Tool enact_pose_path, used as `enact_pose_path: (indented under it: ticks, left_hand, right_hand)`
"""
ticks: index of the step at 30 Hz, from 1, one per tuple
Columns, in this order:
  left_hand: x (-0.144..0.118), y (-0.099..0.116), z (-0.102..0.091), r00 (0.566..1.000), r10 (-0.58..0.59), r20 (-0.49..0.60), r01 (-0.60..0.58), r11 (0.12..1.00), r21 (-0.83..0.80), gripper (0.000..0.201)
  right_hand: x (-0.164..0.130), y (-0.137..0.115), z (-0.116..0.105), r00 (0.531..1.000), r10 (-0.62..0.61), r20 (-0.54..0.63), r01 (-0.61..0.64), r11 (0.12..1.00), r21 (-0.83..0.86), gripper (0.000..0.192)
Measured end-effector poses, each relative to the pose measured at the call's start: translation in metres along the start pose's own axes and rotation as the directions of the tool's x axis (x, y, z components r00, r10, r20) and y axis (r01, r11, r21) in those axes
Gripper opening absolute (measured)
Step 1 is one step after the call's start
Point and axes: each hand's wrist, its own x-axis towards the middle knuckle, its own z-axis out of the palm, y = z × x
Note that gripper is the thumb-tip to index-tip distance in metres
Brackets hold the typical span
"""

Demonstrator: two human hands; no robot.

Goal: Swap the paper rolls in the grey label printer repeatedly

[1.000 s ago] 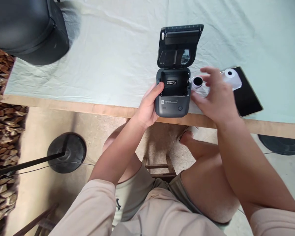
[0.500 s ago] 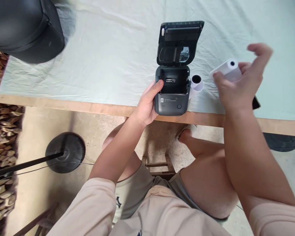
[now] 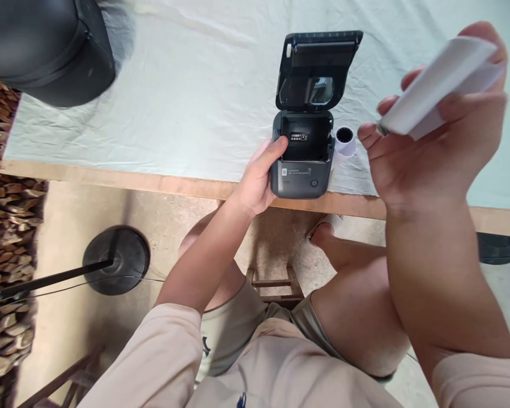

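Observation:
My left hand (image 3: 263,173) grips the left side of a black label printer (image 3: 300,182), its thumb over the edge of the paper bay. The printer's lid (image 3: 317,68) stands raised, and the bay shows a small white printed label inside. Beside the printer's right side, a white paper roll (image 3: 345,146) with a dark core sits on the cloth. In the air to the right, my right hand (image 3: 442,136) is turned palm up, its fingers curled around another white paper roll (image 3: 444,85) with a loose end of paper hanging from it.
A black bag or case (image 3: 46,51) stands at the table's left. Pale green cloth (image 3: 195,85) covers the table, ending at a wooden front edge (image 3: 153,185). Below are a round black stand base (image 3: 116,260), a wooden stool (image 3: 276,283) and stacked firewood (image 3: 8,255).
My right hand has lifted the white paper roll and turned it palm up, tilting the roll. My left hand still holds the printer, which appears slightly farther right in view.

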Motion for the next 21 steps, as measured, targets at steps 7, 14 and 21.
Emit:
enact_pose_path:
  ticks: [7, 14, 21]
  left_hand:
    - [-0.003, -0.001, 0.004, 0.999, 0.036, -0.025, -0.034, 0.996, 0.081, 0.021]
    - [-0.005, -0.001, 0.003, 0.999, 0.020, 0.028, -0.022, 0.997, 0.079, 0.024]
    - [-0.004, 0.001, 0.000, 1.000, 0.016, 0.015, -0.017, 0.999, 0.038, 0.026]
  right_hand:
    - [-0.024, -0.002, 0.032, 0.858, -0.203, 0.472, 0.511, 0.433, -0.743, 0.040]
    - [-0.019, 0.002, 0.027, 0.838, -0.189, 0.513, 0.542, 0.409, -0.734, 0.025]
    - [-0.029, 0.005, 0.026, 0.759, -0.298, 0.579, 0.651, 0.373, -0.661, 0.006]
